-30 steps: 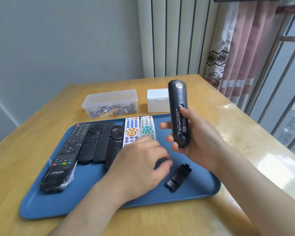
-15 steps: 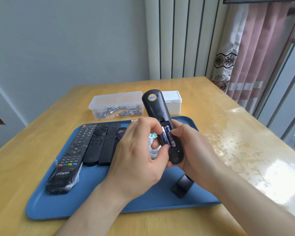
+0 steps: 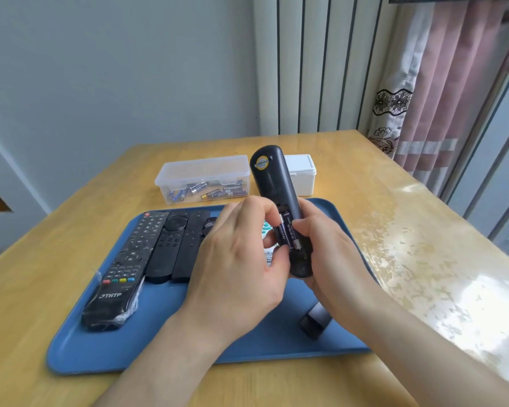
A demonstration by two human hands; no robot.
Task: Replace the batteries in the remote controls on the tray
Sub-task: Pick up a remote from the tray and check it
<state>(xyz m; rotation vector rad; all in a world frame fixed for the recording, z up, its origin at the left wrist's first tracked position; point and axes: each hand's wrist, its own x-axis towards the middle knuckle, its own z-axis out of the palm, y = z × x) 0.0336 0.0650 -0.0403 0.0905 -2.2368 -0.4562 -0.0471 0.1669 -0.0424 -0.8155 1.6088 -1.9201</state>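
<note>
My right hand (image 3: 329, 254) holds a black remote (image 3: 276, 186) back-side up above the blue tray (image 3: 130, 345), its battery bay open. Two dark batteries (image 3: 287, 233) sit in the bay. My left hand (image 3: 235, 259) pinches the left battery between thumb and fingers. The remote's loose black battery cover (image 3: 315, 320) lies on the tray near its front right. Several other remotes lie side by side on the tray's left half, the nearest a long black one (image 3: 121, 274) in plastic wrap. A light remote is mostly hidden behind my left hand.
A clear plastic box (image 3: 203, 179) with several loose batteries stands behind the tray. A small white lidded box (image 3: 303, 174) stands to its right. The wooden table (image 3: 409, 230) ends at a curtain and window on the right.
The remote has tilted and come lower toward me. My left hand rose from the tray to the battery bay and now pinches a battery there.
</note>
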